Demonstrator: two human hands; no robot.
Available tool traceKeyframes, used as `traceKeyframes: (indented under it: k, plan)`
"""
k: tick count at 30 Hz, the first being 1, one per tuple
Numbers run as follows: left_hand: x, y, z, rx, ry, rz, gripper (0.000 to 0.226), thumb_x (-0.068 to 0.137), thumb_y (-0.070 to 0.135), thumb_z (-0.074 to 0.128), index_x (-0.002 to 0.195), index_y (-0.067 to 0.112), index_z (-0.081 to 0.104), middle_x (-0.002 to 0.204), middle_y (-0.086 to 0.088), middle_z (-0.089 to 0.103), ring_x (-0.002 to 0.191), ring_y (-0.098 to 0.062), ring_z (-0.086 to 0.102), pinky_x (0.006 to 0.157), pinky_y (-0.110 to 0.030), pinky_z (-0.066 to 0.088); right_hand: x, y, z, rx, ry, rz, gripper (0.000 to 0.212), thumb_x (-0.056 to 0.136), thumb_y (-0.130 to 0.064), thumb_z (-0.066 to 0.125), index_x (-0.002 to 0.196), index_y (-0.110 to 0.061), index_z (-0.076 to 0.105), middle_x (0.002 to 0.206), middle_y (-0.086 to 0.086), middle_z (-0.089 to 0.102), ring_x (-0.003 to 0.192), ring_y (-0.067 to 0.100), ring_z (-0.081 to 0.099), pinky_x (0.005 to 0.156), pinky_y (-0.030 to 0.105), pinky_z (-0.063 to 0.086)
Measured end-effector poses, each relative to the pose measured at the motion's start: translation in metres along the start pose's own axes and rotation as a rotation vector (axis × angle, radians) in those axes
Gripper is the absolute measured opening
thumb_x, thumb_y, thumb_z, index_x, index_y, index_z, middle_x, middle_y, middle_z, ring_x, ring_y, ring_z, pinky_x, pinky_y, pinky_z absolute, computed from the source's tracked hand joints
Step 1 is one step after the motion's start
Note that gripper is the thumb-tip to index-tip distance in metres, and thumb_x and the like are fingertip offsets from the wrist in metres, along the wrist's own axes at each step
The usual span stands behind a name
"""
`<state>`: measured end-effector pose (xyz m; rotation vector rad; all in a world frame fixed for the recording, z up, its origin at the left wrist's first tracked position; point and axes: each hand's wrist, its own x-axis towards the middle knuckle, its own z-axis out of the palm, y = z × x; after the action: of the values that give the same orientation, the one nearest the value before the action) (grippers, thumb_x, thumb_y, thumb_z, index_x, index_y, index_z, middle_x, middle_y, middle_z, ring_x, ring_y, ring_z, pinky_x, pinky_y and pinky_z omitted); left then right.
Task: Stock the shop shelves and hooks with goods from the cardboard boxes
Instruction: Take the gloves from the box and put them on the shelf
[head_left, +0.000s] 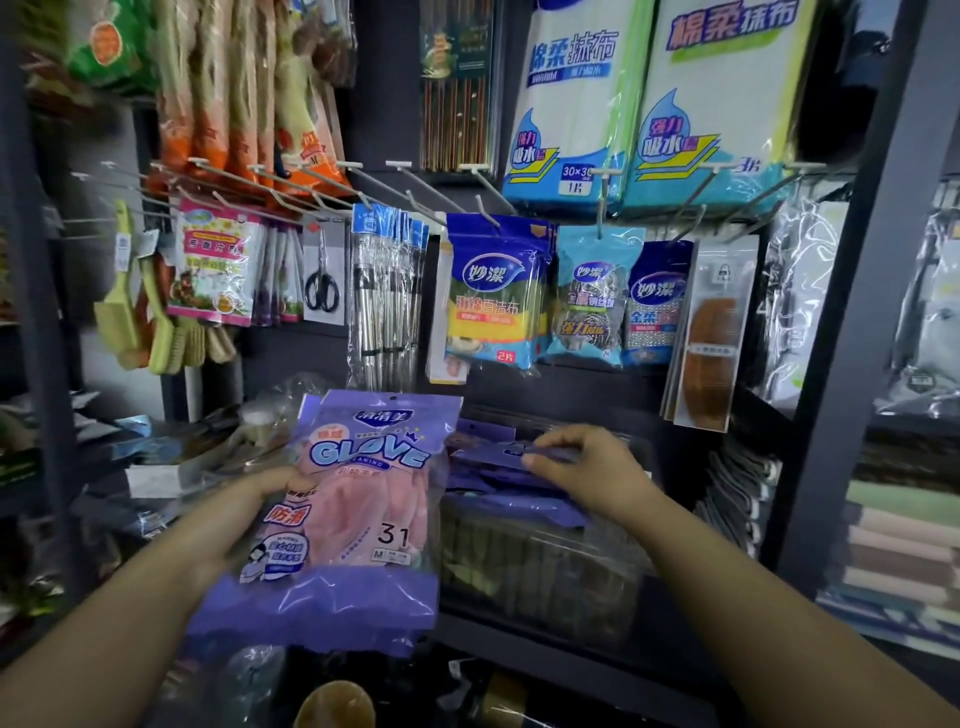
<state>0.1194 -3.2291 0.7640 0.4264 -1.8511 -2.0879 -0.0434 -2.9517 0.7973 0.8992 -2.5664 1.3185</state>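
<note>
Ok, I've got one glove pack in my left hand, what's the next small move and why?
Probably lift the next pack with the right hand: its fingers already pinch the top purple pack of the pile on the shelf, while the left hand holds the glove pack upright, its hang hole free. Several hooks above look bare.
</note>
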Motion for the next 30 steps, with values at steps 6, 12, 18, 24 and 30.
traceKeyframes:
  k: [6,12,18,24,30]
  plan:
    - [0.005,0.023,0.035,-0.033,-0.008,-0.024,0.037,0.051,0.021,0.073,0.085,0.006,0.075,0.082,-0.018,0.073,0.079,-0.033,0.069,0.089,-0.046,0.053,-0.037,-0.059,0.013,0.186,-0.068,0.03,0.048,0.082,-0.051,0.064,0.121,-0.028,0.049,0.09,-0.009,0.065,0.088,0.009,0.063,0.09,0.03,0.05]
    - [0.01,0.029,0.083,0.041,-0.101,-0.051,0.021,0.083,0.024,0.058,0.094,0.009,0.067,0.057,-0.005,0.068,0.041,-0.016,0.061,0.039,-0.021,0.047,-0.049,-0.061,0.02,0.548,-0.145,0.237,0.064,0.082,-0.004,0.07,0.136,-0.018,0.04,0.114,-0.003,0.062,0.085,0.011,0.063,0.058,0.013,0.052]
    - [0.013,0.017,0.085,0.243,0.052,0.124,0.058,0.072,0.025,0.08,0.123,0.017,0.053,0.101,-0.005,0.066,0.081,-0.019,0.062,0.07,-0.032,0.05,-0.033,-0.048,0.013,0.493,-0.052,0.292,0.09,0.08,0.003,0.071,0.15,-0.023,0.022,0.137,0.005,0.051,0.102,0.02,0.059,0.085,0.031,0.051]
    - [-0.026,-0.001,0.07,0.62,-0.199,0.6,0.079,0.049,0.07,0.072,0.122,0.051,0.048,0.134,0.029,0.03,0.122,0.021,0.032,0.098,0.001,0.027,-0.001,-0.045,0.025,0.446,-0.015,0.363,0.063,0.08,-0.004,0.072,0.138,-0.011,0.046,0.123,0.01,0.056,0.092,0.025,0.062,0.075,0.032,0.054]
    - [0.0,-0.019,0.064,0.717,0.008,0.801,0.052,0.061,0.038,0.076,0.108,0.054,0.061,0.124,0.02,0.046,0.114,0.021,0.04,0.096,0.003,0.025,-0.001,-0.051,0.028,0.516,-0.127,0.446,0.028,0.091,-0.02,0.063,0.117,-0.009,0.06,0.093,0.009,0.062,0.071,0.015,0.057,0.049,0.018,0.052]
